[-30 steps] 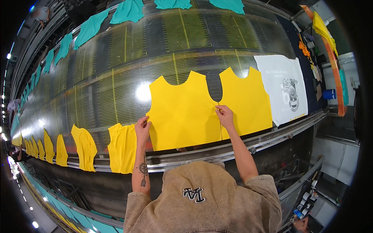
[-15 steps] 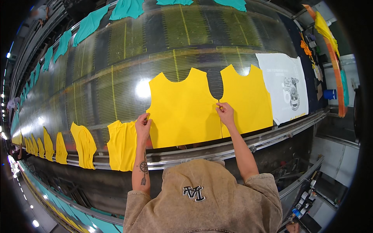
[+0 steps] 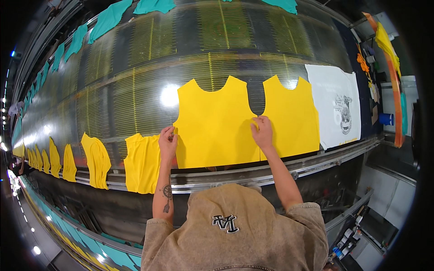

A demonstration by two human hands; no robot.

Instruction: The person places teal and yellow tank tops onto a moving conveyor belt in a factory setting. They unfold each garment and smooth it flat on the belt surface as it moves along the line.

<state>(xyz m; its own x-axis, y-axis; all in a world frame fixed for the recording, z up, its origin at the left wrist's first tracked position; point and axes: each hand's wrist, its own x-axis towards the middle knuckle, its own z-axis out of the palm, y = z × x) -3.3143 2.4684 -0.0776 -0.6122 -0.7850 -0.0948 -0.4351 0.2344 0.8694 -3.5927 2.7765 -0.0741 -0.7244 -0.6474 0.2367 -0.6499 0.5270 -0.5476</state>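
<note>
A yellow shirt panel [image 3: 217,131] lies spread flat on the long dark table [image 3: 149,108] in front of me. At its left underarm corner, my left hand [image 3: 168,142] has its fingers pinched together on the fabric edge. My right hand [image 3: 263,132] rests on the right underarm corner, fingers stretched out flat and thumb apart. Close beside it lies a second yellow panel [image 3: 291,117], a narrow gap between the two. A white printed sheet [image 3: 334,104] lies against that panel's right side.
Left of me, a bunched yellow piece [image 3: 141,162] and several more hang over the metal rail [image 3: 217,180] along the near edge. Teal pieces [image 3: 110,20] line the far edge. At the right stand an orange bar [image 3: 394,86] and a blue container [image 3: 386,119].
My right hand's fingers have gone from a pinch at the panel's corner to lying flatter on it. My left hand stays at its corner. The whole view has shifted slightly.
</note>
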